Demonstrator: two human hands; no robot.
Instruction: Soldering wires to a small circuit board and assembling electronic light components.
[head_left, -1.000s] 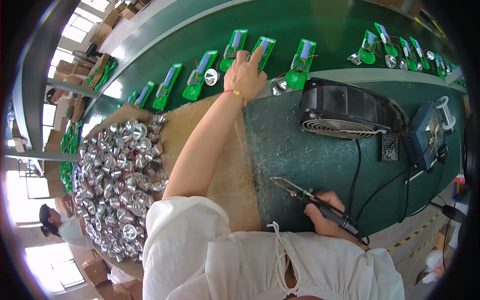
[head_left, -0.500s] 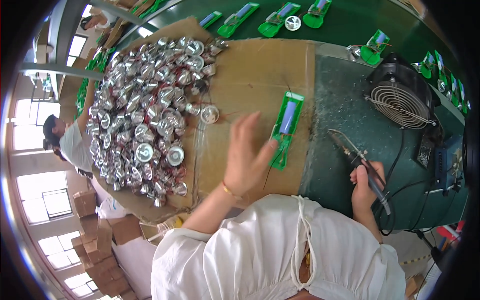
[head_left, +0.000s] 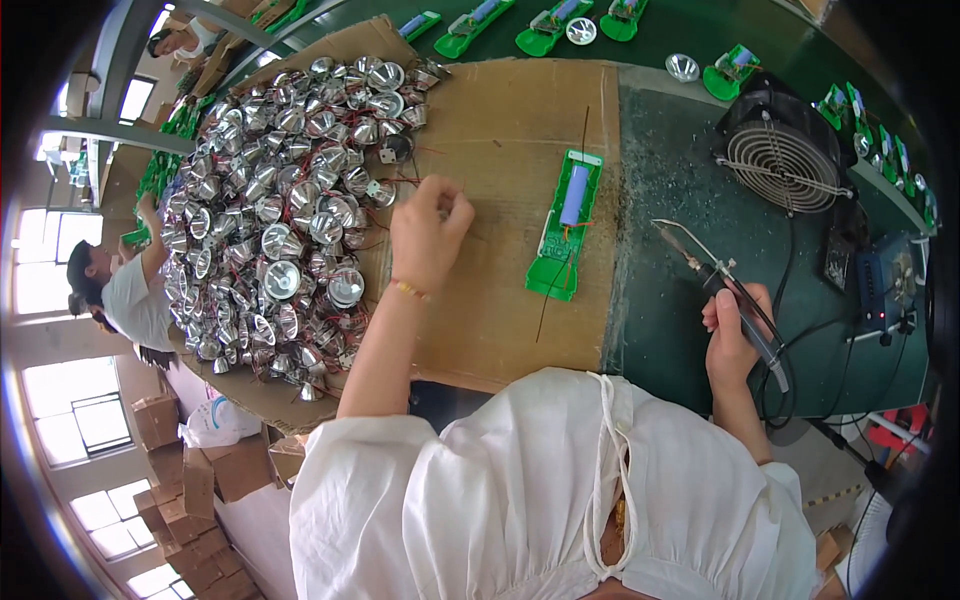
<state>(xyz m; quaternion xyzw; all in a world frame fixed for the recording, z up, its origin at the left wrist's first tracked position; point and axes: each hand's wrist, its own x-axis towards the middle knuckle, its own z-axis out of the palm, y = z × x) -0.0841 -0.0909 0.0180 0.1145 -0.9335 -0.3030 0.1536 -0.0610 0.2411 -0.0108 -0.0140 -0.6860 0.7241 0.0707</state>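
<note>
Reflectors point(head_left: 282, 242) crowding left hand point(head_left: 428, 238), grip unclear; fan point(head_left: 783, 160) beyond right hand point(head_left: 735, 345) holding soldering iron point(head_left: 712, 281); green casing point(head_left: 551, 275) between, long axis running bodyward, broad end nearest.

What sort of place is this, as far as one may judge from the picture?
Most likely an electronics assembly workshop. A corded soldering iron is in hand, shiny reflector cups with thin wires lie in a big heap, and several similar open green casings are lined up beyond.
</note>
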